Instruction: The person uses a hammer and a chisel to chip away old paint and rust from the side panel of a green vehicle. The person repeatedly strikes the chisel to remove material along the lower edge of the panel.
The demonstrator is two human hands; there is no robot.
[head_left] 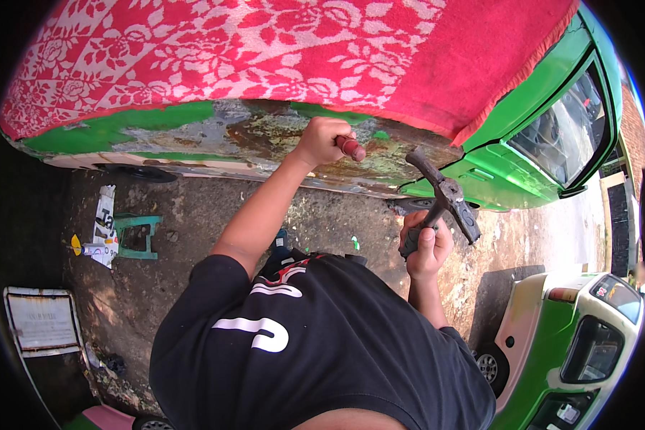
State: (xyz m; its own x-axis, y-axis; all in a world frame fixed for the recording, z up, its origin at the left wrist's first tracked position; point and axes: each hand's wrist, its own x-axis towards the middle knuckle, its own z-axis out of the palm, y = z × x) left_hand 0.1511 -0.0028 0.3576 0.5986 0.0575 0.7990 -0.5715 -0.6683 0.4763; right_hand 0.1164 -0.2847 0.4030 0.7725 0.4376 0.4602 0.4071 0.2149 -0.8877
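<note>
My left hand (325, 141) grips a tool by its red handle (351, 147), close to the vehicle's side; its working end is hidden. My right hand (429, 247) is closed around the dark handle of a body hammer (450, 194), held up away from the panel, its head just right of the red handle. The scraped, rusty body panel (269, 134) of a green vehicle lies before me, with bare metal, old paint and filler patches. A red and pink floral blanket (279, 48) covers the area above it.
A green plastic stool (151, 236) stands on the ground at left, beside a printed sheet (103, 220) and a can (94, 249). The vehicle's green door (484, 174) is at right. Another green and white vehicle (548, 333) stands lower right, and a framed sign (43, 322) lower left.
</note>
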